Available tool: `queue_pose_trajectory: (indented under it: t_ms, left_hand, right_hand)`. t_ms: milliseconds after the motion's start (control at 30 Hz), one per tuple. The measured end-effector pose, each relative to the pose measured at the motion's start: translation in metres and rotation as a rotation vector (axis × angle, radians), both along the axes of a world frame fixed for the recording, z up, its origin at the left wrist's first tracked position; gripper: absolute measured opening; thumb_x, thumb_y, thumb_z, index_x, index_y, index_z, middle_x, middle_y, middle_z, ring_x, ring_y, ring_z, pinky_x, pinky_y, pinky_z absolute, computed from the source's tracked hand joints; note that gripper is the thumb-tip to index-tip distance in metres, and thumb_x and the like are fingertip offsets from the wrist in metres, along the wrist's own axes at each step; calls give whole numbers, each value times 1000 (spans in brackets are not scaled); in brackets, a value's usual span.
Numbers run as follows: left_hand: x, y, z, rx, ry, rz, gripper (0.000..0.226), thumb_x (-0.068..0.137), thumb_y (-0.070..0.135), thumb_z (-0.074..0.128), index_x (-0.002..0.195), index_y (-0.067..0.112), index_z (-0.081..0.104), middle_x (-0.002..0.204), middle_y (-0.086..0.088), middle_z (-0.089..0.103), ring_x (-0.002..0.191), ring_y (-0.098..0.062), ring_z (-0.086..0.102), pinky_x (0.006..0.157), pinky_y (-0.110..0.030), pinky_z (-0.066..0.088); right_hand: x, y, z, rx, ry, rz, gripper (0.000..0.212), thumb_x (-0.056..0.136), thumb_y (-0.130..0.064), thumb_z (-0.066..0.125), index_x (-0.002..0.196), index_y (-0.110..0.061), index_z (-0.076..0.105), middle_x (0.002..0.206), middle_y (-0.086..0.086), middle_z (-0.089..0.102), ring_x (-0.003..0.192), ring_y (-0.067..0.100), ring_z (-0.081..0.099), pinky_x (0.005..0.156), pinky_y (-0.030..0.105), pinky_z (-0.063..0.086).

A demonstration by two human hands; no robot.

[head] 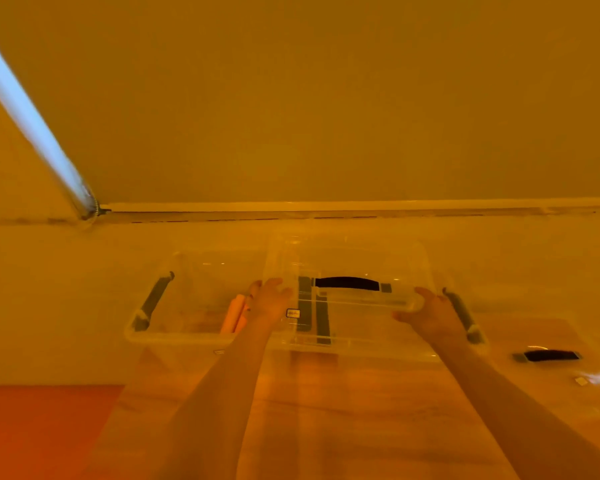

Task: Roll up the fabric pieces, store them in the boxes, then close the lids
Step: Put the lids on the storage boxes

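Two boxes side by side on the floor [326, 410], near the wall: left box [174, 336] with a fabric roll [235, 315] inside; lid [347, 271] over the right box [354, 344], between left hand [269, 301] and right hand [430, 311]. Second lid [548, 356] further right.

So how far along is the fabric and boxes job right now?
Done: a rolled orange fabric piece lies in the clear plastic left box. In hand: both hands, left hand and right hand, hold a clear lid with a black handle over the right box. Left: seating it; another clear lid lies aside, and flat orange fabric remains.

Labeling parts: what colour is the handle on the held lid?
Black handle on the clear lid; head view.
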State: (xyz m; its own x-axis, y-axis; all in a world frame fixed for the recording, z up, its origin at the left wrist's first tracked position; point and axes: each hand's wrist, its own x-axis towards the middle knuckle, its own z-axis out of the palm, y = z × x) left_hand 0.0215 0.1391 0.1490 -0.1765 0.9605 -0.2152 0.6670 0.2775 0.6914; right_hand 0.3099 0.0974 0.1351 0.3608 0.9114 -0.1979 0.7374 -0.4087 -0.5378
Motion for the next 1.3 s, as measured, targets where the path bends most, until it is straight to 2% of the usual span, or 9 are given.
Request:
queue_pose_trajectory:
  t_ms: [100,233,467,567,633,800,933,1100,1300]
  left_hand:
    - [-39,-1,5,-8,-32,30,45,96,31,52,140,24,44,154,-11,17,140,-35,20,115,-49,20]
    - [-89,-3,6,-4,-7,49,46,96,32,51,140,25,43,154,-12,15,139,-38,20,115,-51,21]
    - [-172,-6,-6,-14,87,143,44,97,36,48,139,26,43,150,-13,26,139,-32,25,112,-47,23]
    - [-196,-7,-12,-10,159,197,45,97,40,47,140,28,43,151,-12,27,139,-36,25,113,-51,22]
    - [-211,-4,-17,-46,217,190,47,95,48,45,139,34,42,151,-12,29,137,-38,30,110,-56,30]
    - [-232,7,-25,-75,195,202,47,95,43,48,139,30,43,149,-14,27,135,-38,29,110,-52,29]
    - [-247,17,-29,-81,186,195,46,95,41,50,138,26,45,146,-15,31,132,-38,32,109,-53,31]
    - [-264,26,-33,-66,208,189,48,93,42,50,138,28,44,143,-14,35,130,-38,35,107,-55,34]
    - [-268,35,-36,-90,236,115,64,88,44,61,145,29,35,156,-14,14,141,-42,16,112,-57,20]
  right_hand:
    - [-36,-1,6,6,-51,9,81,72,-53,74,141,-27,40,141,14,45,123,32,49,97,50,48]
    - [-90,7,6,12,49,-26,84,76,-37,78,146,-21,35,151,18,28,137,39,29,109,54,35]
    - [-174,34,0,-30,-8,106,88,74,-48,76,146,-21,33,149,16,32,137,35,30,110,50,33]
    - [-200,39,-7,-32,46,143,84,77,-41,76,146,-18,34,148,15,35,138,33,28,111,46,31]
    - [-213,41,-13,-46,104,140,85,78,-34,77,148,-17,31,152,17,28,141,35,23,113,48,29]
    - [-237,52,-24,-82,85,137,87,79,-35,76,149,-17,28,156,17,21,144,37,15,115,52,20]
    - [-251,63,-27,-127,38,119,91,74,-44,78,148,-21,30,154,19,23,141,40,21,111,53,30]
    - [-268,73,-30,-106,63,51,78,80,-51,70,143,-21,34,146,16,33,130,35,34,104,45,37]
    - [-275,75,-35,-108,-44,68,84,75,-50,75,143,-23,34,145,15,32,132,33,34,101,44,40]
